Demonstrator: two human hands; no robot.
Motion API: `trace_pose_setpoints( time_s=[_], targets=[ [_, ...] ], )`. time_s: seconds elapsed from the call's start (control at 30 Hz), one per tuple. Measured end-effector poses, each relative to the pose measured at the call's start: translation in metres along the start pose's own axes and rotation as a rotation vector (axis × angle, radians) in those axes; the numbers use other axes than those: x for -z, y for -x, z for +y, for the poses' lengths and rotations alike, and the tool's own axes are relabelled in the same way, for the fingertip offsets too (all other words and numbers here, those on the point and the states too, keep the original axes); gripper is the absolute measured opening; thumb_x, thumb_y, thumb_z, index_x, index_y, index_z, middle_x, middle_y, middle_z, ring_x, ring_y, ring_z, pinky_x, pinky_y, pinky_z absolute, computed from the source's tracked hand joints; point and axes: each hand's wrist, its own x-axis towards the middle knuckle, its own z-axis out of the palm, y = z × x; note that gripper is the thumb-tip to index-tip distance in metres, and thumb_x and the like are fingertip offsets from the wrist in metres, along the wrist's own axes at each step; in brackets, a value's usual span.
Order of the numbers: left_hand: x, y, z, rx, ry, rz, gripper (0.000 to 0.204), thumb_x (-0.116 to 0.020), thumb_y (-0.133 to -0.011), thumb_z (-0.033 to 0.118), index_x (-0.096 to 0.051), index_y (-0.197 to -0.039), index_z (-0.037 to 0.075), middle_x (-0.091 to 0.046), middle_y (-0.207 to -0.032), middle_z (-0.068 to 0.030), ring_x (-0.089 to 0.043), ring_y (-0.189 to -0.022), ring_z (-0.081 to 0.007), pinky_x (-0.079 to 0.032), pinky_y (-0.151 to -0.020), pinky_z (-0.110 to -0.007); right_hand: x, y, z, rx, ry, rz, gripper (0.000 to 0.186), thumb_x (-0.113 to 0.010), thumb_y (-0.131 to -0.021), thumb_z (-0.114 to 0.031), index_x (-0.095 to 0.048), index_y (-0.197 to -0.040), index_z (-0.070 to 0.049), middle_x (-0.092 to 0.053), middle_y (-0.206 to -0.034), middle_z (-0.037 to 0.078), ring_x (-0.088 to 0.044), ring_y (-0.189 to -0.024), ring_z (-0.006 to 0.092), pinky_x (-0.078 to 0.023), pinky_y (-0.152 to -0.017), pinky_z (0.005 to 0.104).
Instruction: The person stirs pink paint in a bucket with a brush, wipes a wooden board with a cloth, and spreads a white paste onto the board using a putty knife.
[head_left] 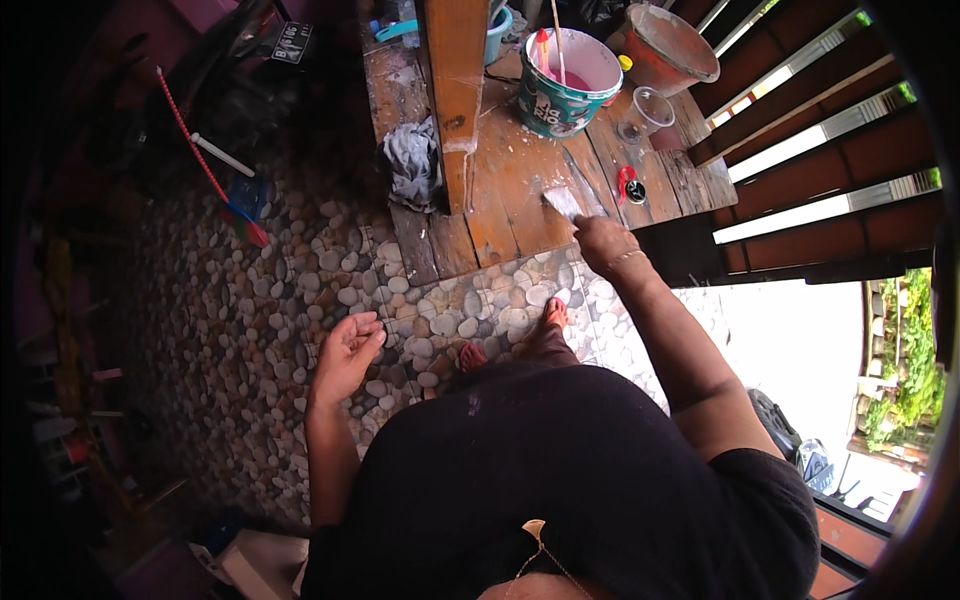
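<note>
My right hand (605,243) grips a putty knife (562,204), its pale blade on the worn wooden tabletop (515,215). Just right of the blade lie a small red object (625,180) and a dark round piece (636,191). Behind them stand a teal bucket (558,115) with sticks and pink contents, and a clear plastic cup (645,110). A crumpled grey-white cloth (408,165) lies left of the wooden post (450,100). My left hand (348,350) hangs over the pebble-patterned floor, fingers loosely bent and holding nothing.
An orange, stained bucket (670,55) sits at the back right beside dark slatted railing (815,230). A light blue container (495,35) is behind the post. A dark motorbike (225,90) stands at left with a red striped stick (195,150). My feet (555,312) are below the table's front edge.
</note>
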Motion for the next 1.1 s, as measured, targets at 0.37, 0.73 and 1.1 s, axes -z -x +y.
trace_pose_setpoints(
  time_s=[0.37, 0.73, 1.1],
  targets=[
    [0.007, -0.006, -0.005, -0.046, -0.01, 0.026, 0.034, -0.059, -0.087, 0.012, -0.048, -0.116, -0.005, -0.058, -0.105, -0.0124, -0.057, -0.087, -0.0133, -0.049, -0.073, -0.026, 0.013, -0.009, 0.003, -0.04, 0.079, -0.177, 0.025, -0.045, -0.085, -0.015, -0.062, -0.1, -0.006, -0.063, -0.098, 0.02, -0.06, -0.094, 0.0347, -0.047, -0.08, 0.045],
    [0.009, -0.009, -0.008, -0.101, -0.021, -0.016, 0.032, -0.058, -0.088, 0.01, -0.049, -0.115, -0.004, -0.059, -0.105, -0.0123, -0.059, -0.086, -0.0146, -0.05, -0.073, -0.025, 0.014, 0.005, 0.009, 0.068, 0.141, -0.236, 0.026, -0.042, -0.089, -0.016, -0.061, -0.106, -0.009, -0.061, -0.102, 0.02, -0.06, -0.097, 0.0349, -0.047, -0.079, 0.0463],
    [0.013, -0.008, -0.011, -0.037, 0.012, 0.043, 0.033, -0.06, -0.087, 0.013, -0.05, -0.114, -0.004, -0.059, -0.102, -0.0097, -0.056, -0.087, -0.0108, -0.048, -0.073, -0.024, 0.012, 0.025, -0.007, 0.002, 0.153, -0.215, 0.024, -0.047, -0.086, -0.016, -0.061, -0.104, -0.01, -0.064, -0.096, 0.018, -0.061, -0.094, 0.0336, -0.047, -0.079, 0.0445]
  ],
)
